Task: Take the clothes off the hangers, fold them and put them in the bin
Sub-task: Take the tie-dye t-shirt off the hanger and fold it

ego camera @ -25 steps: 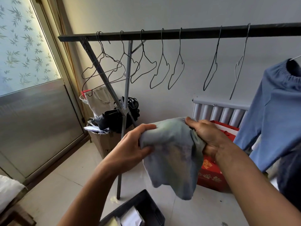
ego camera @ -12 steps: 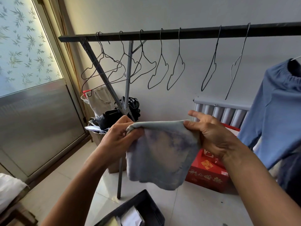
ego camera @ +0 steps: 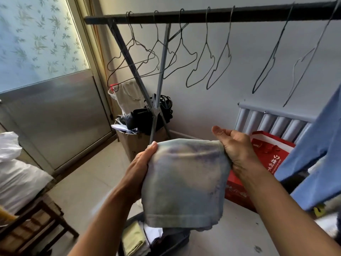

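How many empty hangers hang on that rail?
7 hangers: three bunched at the rail's left end, two together mid-rail, two spaced further right. An eighth may hide in the left tangle.

Head-worn view — forward, downward, close

One cloth (ego camera: 184,182), one bin (ego camera: 173,244), about eight hangers (ego camera: 206,30) (leftmost ones overlap).

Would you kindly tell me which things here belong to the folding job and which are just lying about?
Job: cloth, gripped by left hand and right hand; bin below; blue garment hanging at right; rail with empty hangers.

Lying about: red box; radiator; cardboard box; white sack; wooden stool.
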